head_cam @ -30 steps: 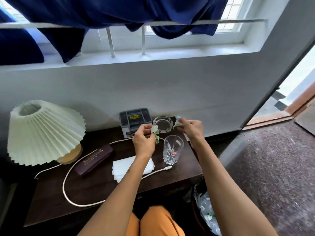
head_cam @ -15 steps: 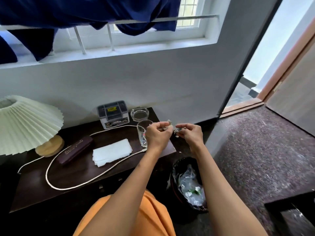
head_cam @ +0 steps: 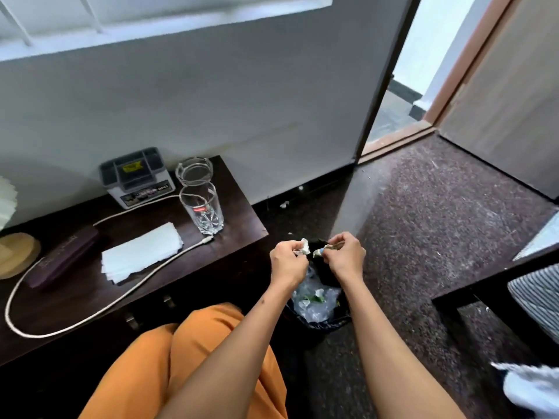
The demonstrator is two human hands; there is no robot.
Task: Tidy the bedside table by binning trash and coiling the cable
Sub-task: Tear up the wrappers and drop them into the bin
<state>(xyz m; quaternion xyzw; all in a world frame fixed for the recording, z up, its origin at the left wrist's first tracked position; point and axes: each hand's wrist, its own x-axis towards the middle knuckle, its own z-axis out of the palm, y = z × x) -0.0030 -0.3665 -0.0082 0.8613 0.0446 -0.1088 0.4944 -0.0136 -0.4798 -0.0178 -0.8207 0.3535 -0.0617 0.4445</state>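
Note:
My left hand [head_cam: 286, 263] pinches a crumpled white wrapper [head_cam: 303, 247], and my right hand [head_cam: 346, 257] pinches another small crumpled scrap [head_cam: 320, 251]. Both hands hover side by side above the black-lined bin [head_cam: 317, 300] on the floor, right of the dark bedside table [head_cam: 187, 267]; it holds clear plastic and bits of paper. A white cable [head_cam: 99, 303] lies in a loose loop across the table, its plug end [head_cam: 208, 239] near a cut-glass tumbler [head_cam: 202, 210].
On the table stand a grey organiser box [head_cam: 136, 176], a glass ashtray [head_cam: 193, 170], a stack of white napkins [head_cam: 140, 252], a dark case [head_cam: 62, 258] and a lamp base [head_cam: 15, 252]. Small scraps [head_cam: 284, 204] lie by the wall. A dark frame [head_cam: 496, 297] stands right.
Both hands carried the scraps from above the table's right end rightward and down to over the bin. The view swung right and down with them.

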